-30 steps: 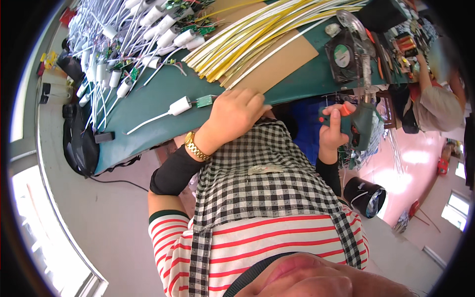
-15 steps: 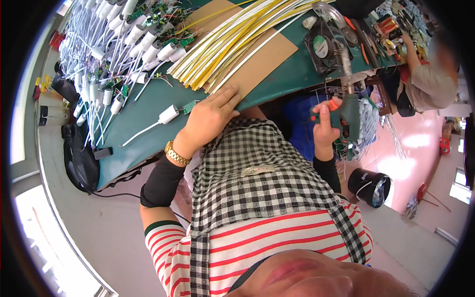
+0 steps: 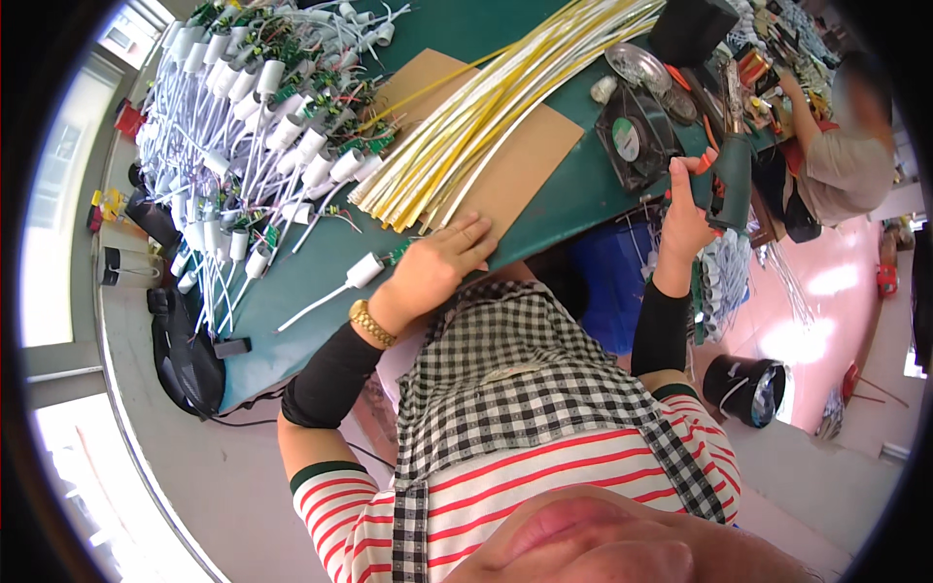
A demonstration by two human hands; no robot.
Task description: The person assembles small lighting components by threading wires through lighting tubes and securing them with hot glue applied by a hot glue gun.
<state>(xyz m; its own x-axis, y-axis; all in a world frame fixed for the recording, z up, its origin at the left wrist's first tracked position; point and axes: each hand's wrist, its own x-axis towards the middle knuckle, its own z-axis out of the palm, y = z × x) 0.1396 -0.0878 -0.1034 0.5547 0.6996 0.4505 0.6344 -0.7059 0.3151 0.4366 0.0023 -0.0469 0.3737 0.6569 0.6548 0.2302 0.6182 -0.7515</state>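
Observation:
My left hand (image 3: 439,264) lies palm down at the table's front edge, fingers stretched out over a brown cardboard sheet (image 3: 533,146). What is under the palm is hidden. Beside its thumb side, a small green circuit board (image 3: 395,255) is partly covered, joined to a white cylinder (image 3: 364,270) with a white cable. My right hand (image 3: 683,225) is raised off the table's front edge, closed around a dark green gun-shaped tool (image 3: 731,185) with an orange trigger and a metal barrel pointing up. Yellow and white strips (image 3: 486,126) lie bundled on the cardboard.
A large pile of white cylinders on cables (image 3: 243,126) with circuit boards covers the table's left. Near the right lie a black fan (image 3: 632,136) and a metal dish (image 3: 639,66). A black bucket (image 3: 746,389) stands on the floor. Another person (image 3: 841,160) works at far right.
My right hand has moved right with the gun-shaped tool, away from the fan. My left hand stays by the cardboard and circuit board. The whole view has shifted slightly.

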